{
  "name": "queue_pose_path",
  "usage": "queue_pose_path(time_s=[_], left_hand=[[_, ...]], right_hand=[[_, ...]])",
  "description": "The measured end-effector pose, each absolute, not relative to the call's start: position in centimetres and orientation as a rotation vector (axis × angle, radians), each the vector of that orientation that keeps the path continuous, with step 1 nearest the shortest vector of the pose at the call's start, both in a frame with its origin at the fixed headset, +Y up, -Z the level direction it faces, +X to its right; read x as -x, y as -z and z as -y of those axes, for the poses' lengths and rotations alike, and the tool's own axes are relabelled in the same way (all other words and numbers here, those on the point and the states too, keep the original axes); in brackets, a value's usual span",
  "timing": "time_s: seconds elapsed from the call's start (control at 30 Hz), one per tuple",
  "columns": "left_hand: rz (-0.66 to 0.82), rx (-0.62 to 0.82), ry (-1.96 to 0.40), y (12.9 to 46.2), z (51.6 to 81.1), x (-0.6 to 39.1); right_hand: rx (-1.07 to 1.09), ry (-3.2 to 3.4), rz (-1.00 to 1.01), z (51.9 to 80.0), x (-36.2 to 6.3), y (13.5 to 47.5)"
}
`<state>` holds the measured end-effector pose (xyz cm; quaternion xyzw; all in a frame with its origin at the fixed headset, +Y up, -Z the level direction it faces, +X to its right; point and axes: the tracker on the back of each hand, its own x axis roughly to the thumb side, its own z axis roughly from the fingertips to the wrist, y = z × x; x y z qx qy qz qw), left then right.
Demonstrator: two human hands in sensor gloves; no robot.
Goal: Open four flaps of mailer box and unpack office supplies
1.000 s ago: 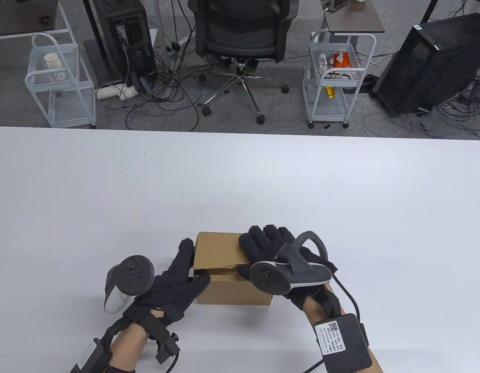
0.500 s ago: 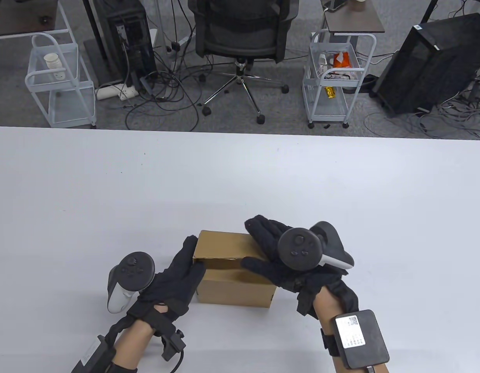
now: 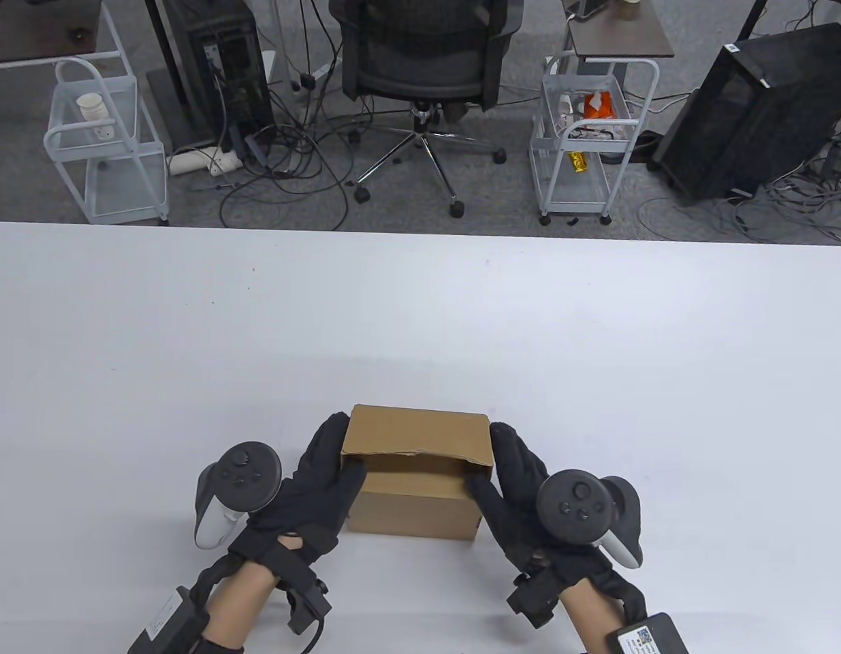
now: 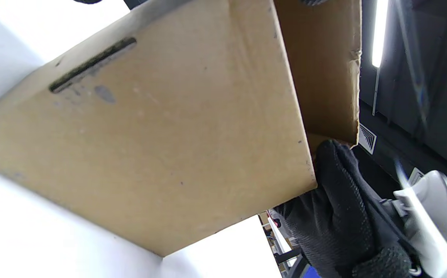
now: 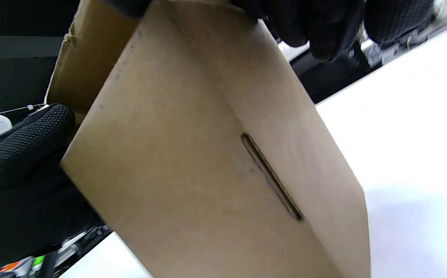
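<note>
Hands bracket the mailer box (image 3: 416, 477): left hand (image 3: 310, 490) flat against its left side, right hand (image 3: 522, 501) flat against its right, fingers extended, thumbs at the near corners. Its top flap (image 3: 417, 430) sits slightly lifted at the front edge. It stands near the front of a white table (image 3: 420, 320); beyond lie grey carpet, an office chair (image 3: 423, 61), wire carts (image 3: 587, 136), computer towers (image 3: 754, 109) and tangled cables

The table view looks down from above the near edge, facing far across the white table (image 3: 420, 306) to the office floor. The left wrist view sits low and very close at the cardboard box (image 4: 150, 127), facing right. The right wrist view, apparently tilted, faces left at it. All three share the box.
</note>
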<state>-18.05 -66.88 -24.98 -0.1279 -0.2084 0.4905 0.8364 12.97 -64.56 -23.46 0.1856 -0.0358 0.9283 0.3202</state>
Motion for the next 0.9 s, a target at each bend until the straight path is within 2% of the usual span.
queue_pose_path(time_s=[0.27,0.67,0.77,0.9], left_hand=[[0.361,0.260,-0.927,26.2,63.0,18.1],[0.180,0.370,-0.744,31.0,56.7,17.7],[0.167,0.397,-0.690,31.7,56.3,17.5],[0.190,0.394,-0.645,32.0,57.5,17.4]], right_hand=[[-0.351,-2.622,0.296,60.0,-11.3,24.2],[-0.200,-2.804,0.187,54.3,-9.9,28.4],[-0.176,-2.846,0.114,54.2,-9.8,29.3],[-0.217,-2.854,0.103,55.7,-10.2,29.5]])
